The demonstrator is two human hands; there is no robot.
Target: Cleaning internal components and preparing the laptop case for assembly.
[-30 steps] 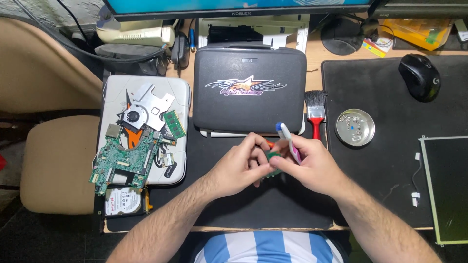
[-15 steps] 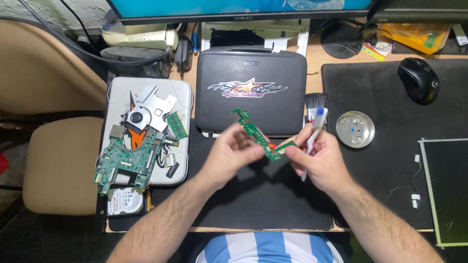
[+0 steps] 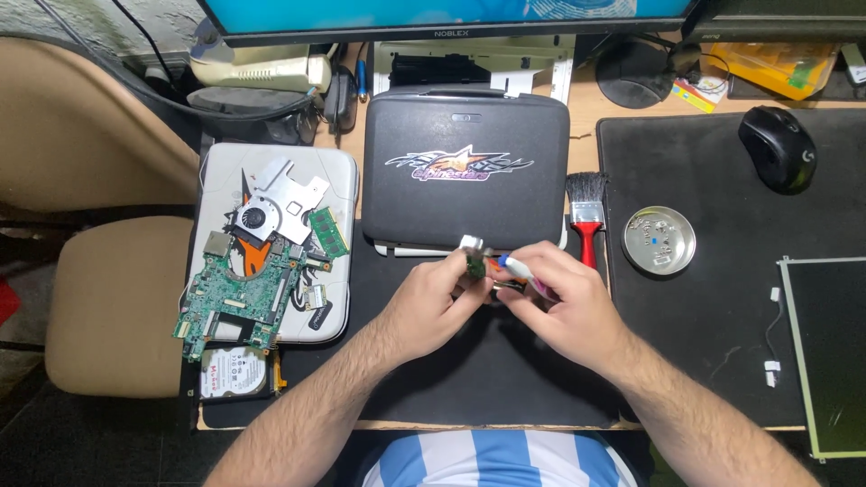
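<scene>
Two hands are meeting mid-desk: left hand (image 3: 433,307) pinching a small board (image 3: 474,263), right hand (image 3: 568,302) gripping a pen (image 3: 528,275).

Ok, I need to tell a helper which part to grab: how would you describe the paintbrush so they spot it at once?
Start at the closed black case in the middle of the desk. Just off its lower right corner lies the paintbrush, between the case and a round metal dish. It alone has a red handle and dark bristles.

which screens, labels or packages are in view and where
Monitor: top edge, wide, black bezel, blue screen.
Bare panel: right edge, dark rectangle, pale frame.
Case: centre, black, with a star-shaped emblem.
Drive: lower left, white label.
Yellow pack: top right.
</scene>
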